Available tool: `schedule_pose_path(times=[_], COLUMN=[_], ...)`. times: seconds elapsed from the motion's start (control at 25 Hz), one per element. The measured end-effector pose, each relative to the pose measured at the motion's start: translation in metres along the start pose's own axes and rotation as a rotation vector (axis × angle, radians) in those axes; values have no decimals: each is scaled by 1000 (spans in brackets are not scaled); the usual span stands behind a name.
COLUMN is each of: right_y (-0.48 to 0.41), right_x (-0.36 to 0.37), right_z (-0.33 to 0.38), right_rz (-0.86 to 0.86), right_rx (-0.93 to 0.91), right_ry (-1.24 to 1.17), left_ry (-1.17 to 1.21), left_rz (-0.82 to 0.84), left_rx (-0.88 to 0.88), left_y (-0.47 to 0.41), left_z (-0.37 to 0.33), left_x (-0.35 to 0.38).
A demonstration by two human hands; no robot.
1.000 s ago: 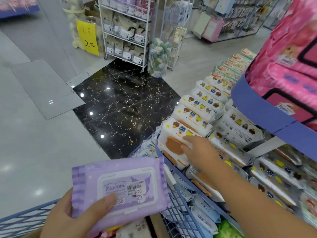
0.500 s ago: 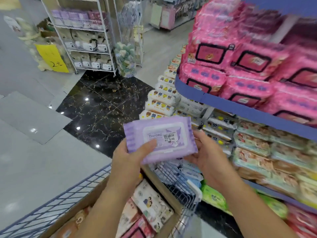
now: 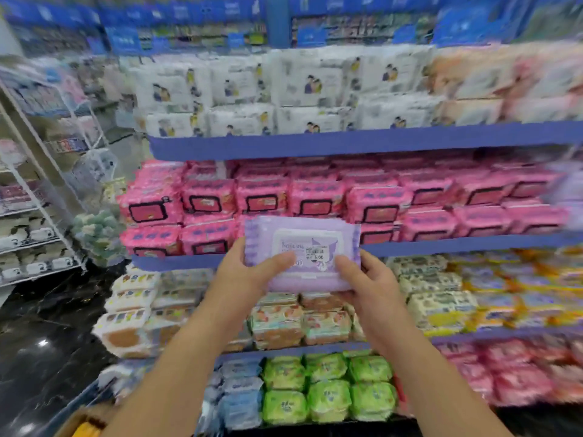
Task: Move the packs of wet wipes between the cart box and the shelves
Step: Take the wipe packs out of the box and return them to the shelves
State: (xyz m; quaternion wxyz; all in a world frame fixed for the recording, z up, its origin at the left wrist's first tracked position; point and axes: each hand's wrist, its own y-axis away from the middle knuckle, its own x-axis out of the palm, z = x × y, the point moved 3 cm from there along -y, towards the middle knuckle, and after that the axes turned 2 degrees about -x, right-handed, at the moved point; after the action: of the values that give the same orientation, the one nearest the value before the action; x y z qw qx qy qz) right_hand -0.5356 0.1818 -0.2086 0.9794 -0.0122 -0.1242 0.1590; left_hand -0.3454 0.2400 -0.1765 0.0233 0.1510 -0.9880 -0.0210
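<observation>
Purple wipes pack (image 3: 303, 250) shelf-bound; left hand (image 3: 249, 272), right hand (image 3: 372, 279) pinch its lower corners. Next: slot it, probably purple stock (image 3: 568, 190) at 3 o'clock.

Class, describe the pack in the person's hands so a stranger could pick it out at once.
Face the blue shelves and find the row of pink packs. In front of it, the left hand and right hand hold one pack. It is purple with a white lid, not pink.

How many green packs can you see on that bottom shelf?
6 green packs: upper row left, middle, right; lower row left, middle, right. More may be hidden behind them.
</observation>
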Motion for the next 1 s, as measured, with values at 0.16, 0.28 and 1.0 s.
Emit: schedule_pose_path(times=[0.16,0.28,1.0], right_y=[22,37,-62], right_x=[-136,-228,-619], right_z=[51,79,154], right_rz=[-161,-302,-630], right_rx=[-52,-75,-52], right_ry=[41,63,279], left_ry=[12,25,-219], left_rz=[183,329,768], left_rx=[16,17,97], left_y=[-10,-21,-231], left_z=[-10,-9,43], left_x=[150,252,673])
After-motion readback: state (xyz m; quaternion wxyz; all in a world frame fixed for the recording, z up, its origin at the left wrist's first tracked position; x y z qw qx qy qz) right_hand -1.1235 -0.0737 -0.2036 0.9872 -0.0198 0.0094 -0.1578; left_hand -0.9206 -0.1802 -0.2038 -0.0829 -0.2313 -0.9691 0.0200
